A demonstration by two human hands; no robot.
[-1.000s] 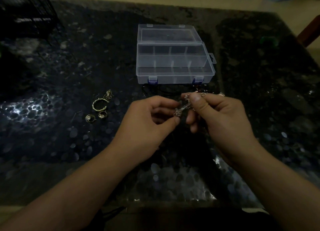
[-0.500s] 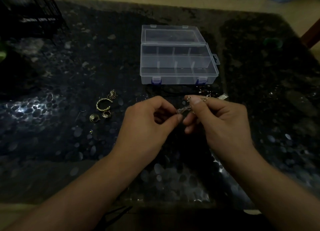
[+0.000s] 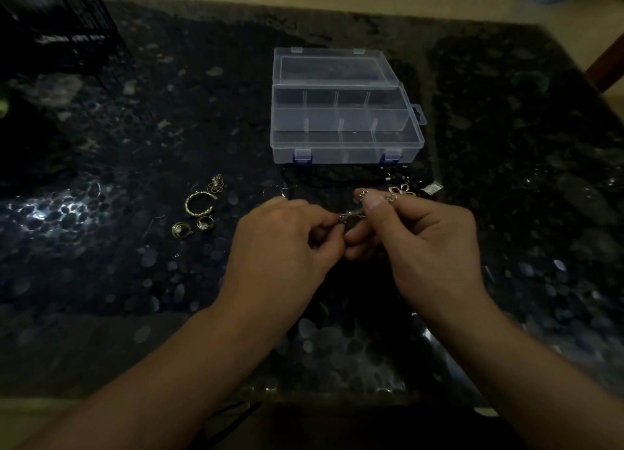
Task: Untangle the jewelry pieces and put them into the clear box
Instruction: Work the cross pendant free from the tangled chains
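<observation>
Above the dark pebble-patterned surface (image 3: 101, 280), I see my left hand (image 3: 283, 247) and right hand (image 3: 418, 243) pinching either end of a small silver chain piece (image 3: 351, 216), fingers curled around it. The clear box (image 3: 344, 145) sits open just beyond them, its lid tipped back and its divided compartments showing nothing inside. Gold rings and a twisted band (image 3: 199, 205) lie on the surface to the left. More tangled jewelry (image 3: 398, 188) rests just behind my right hand.
</observation>
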